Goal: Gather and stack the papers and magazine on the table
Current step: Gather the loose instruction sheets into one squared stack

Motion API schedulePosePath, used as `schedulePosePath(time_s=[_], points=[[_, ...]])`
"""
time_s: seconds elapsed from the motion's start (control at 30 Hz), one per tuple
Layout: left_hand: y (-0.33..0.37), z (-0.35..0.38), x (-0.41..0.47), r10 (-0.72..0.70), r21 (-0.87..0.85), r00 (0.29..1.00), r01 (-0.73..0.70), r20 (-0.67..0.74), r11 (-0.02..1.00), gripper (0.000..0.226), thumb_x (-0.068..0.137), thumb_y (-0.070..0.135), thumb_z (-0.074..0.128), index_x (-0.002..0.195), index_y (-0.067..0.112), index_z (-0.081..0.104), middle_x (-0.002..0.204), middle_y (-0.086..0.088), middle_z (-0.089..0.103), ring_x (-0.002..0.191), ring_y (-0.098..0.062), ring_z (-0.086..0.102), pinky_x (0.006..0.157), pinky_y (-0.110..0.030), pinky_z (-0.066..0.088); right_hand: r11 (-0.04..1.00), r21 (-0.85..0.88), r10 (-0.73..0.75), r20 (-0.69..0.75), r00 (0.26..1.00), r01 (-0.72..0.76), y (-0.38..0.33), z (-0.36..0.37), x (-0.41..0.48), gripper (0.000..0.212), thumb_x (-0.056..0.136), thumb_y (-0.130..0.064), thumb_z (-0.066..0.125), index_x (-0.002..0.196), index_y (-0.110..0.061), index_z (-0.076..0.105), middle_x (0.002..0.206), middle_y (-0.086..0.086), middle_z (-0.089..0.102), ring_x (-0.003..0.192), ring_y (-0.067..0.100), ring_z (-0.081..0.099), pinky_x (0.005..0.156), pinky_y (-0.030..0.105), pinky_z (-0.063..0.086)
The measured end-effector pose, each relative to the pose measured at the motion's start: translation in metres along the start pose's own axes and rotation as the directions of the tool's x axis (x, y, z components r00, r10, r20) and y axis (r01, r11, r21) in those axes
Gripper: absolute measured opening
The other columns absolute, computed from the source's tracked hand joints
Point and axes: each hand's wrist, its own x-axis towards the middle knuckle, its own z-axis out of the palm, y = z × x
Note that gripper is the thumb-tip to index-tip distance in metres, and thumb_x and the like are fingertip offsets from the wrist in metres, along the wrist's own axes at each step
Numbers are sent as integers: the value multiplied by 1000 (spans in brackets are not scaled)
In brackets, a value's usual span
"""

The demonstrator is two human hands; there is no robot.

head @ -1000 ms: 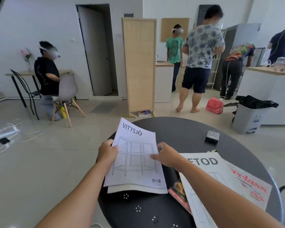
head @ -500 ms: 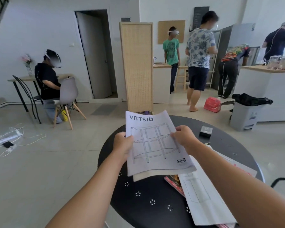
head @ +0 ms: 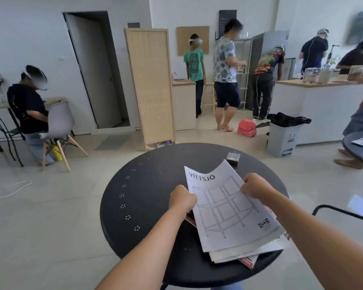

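A white VITTSJÖ instruction booklet (head: 228, 208) with a line drawing of a shelf lies over the right half of the round black table (head: 147, 197). My left hand (head: 181, 198) grips its left edge and my right hand (head: 255, 186) grips its right edge. Its far edge curls upward. Beneath it lie more white papers (head: 245, 253) and a red-edged magazine (head: 248, 262), whose corners stick out at the near right and by my left hand. Whether the booklet rests on that pile or hovers just above it, I cannot tell.
A small dark box (head: 233, 157) sits at the table's far edge. A grey bin (head: 281, 137) and a red bag (head: 247, 128) stand on the floor beyond. Several people stand at the back counters. Another black table (head: 358, 147) with papers is at right.
Both hands have carried the VITTSJÖ booklet to the right, over the other papers and the magazine, which it now covers. The view has shifted left and up.
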Motion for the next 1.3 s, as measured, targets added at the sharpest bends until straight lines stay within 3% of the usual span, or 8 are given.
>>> schedulePosePath(time_s=[0.17,0.27,0.37,0.5,0.67,0.87,1.0,1.3], points=[[13,13,-6,13,144,997,-23,76,989,13,82,5,46,74,11,55,72,2,57,67,-19,49,52,-23,36,990,-144,4,31,1000,1,13,-3,-1,36,80,-20,75,108,-7,56,97,9,61,88,25,52,70,29,41],[18,19,-1,-8,65,995,2,101,998,25,81,6,47,97,9,67,96,-3,70,80,-21,59,63,-26,45,975,-221,-13,46,999,23,15,3,2,44,77,-24,80,107,-7,53,104,10,63,89,26,52,72,31,42],[22,19,2,-60,-100,991,72,121,992,13,86,3,53,87,13,61,96,-4,68,92,-24,65,73,-31,51,975,-221,-28,30,999,33,16,7,6,40,75,-23,82,96,-10,50,94,6,59,88,27,55,70,31,43],[22,21,9,-116,-269,987,142,111,953,7,87,-1,58,81,1,57,87,-9,66,70,-19,59,60,-25,46,979,-202,-33,29,999,38,20,7,9,41,73,-25,83,93,-10,52,95,8,63,86,27,58,67,32,44],[27,32,12,-14,-209,991,41,130,977,24,85,-5,44,101,0,61,102,-12,69,88,-29,66,74,-38,57,985,-169,-13,69,997,25,21,4,10,58,75,-24,83,120,-6,51,119,12,62,94,26,53,75,32,44],[29,-1,13,180,-367,981,-142,71,919,33,89,-7,53,113,12,65,106,-7,73,96,-24,70,81,-41,61,898,440,-29,136,990,-34,15,-1,12,97,71,-26,88,143,-8,26,135,13,50,115,30,56,88,41,52],[25,-45,14,281,-516,960,-241,-1,822,30,93,-6,57,114,15,63,107,-7,73,98,-22,72,83,-41,59,624,781,-265,171,949,34,-14,-2,12,69,75,-14,84,131,-5,44,121,13,67,101,30,70,86,47,57],[10,-139,29,293,-454,919,-386,-263,803,24,93,-4,60,100,19,64,98,0,72,92,-18,70,74,-31,56,463,833,-468,-60,882,302,-122,27,-3,22,94,-8,63,116,-5,64,110,14,74,96,29,72,87,45,58]])
